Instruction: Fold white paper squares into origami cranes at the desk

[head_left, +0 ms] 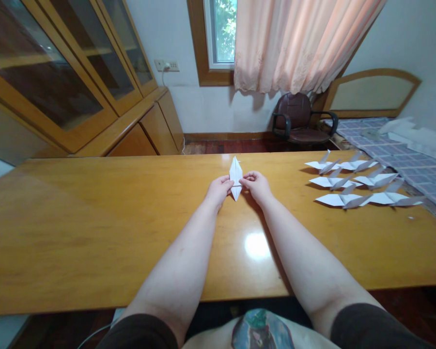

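Observation:
A folded white paper, shaped like a long diamond with a crease across its lower part, is held upright-pointing between my hands near the far edge of the table. My left hand pinches its left edge, thumb on the front. On the opposite edge, my right hand grips the paper between thumb and fingers. Off to the right stand several finished-looking white paper cranes in short rows, with wings spread.
The wooden table spans the view. Behind it are a glass-door cabinet at left, a brown armchair, and a bed at right. A tiny white scrap lies near the table's right edge.

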A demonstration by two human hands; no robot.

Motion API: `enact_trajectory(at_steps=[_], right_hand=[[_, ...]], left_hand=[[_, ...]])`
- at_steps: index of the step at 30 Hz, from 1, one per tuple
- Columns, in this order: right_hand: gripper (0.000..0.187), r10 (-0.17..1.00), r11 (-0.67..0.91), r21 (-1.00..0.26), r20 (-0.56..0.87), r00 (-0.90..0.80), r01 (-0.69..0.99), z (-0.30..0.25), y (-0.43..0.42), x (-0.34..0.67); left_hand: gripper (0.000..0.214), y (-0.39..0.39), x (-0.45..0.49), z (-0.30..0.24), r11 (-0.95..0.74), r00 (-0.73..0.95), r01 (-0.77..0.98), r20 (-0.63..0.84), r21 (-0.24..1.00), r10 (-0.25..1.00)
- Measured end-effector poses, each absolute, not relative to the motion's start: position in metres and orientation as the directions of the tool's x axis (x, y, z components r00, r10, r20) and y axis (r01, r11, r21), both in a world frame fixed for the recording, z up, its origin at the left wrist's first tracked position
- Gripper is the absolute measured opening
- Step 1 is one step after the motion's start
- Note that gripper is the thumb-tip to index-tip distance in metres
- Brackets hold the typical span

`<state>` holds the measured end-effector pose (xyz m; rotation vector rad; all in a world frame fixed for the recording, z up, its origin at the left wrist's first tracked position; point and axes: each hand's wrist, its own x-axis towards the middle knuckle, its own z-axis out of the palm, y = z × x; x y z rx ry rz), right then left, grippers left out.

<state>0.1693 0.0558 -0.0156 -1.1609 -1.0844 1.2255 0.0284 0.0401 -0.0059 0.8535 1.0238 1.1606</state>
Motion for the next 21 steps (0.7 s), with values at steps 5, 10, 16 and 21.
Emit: enact_trajectory(at_steps=[5,10,16,21], right_hand=[[0.039,0.999,-0.023,-0.980,-0.028,0.024,-0.196,-0.014,0.055,0.169],[0.043,0.998,-0.055,-0.961,-0.054,-0.011,-0.272,-0.009,0.052,0.168],[0.036,0.998,-0.066,-0.950,-0.068,-0.002,-0.306,-0.007,0.051,0.167],[0.025,0.994,-0.096,-0.957,-0.105,0.017,-0.275,-0.006,0.049,0.167]], left_hand=[[0.052,0.037,0.028,0.001,0.235,-0.005,-0.322,-0.250,0.917,0.968],[0.058,0.037,0.028,0.002,0.184,-0.005,-0.321,-0.196,0.929,0.981],[0.041,0.038,0.028,0.001,0.190,-0.036,-0.282,-0.208,0.940,0.977],[0.024,0.038,0.029,0.001,0.210,-0.059,-0.284,-0.236,0.936,0.970]])
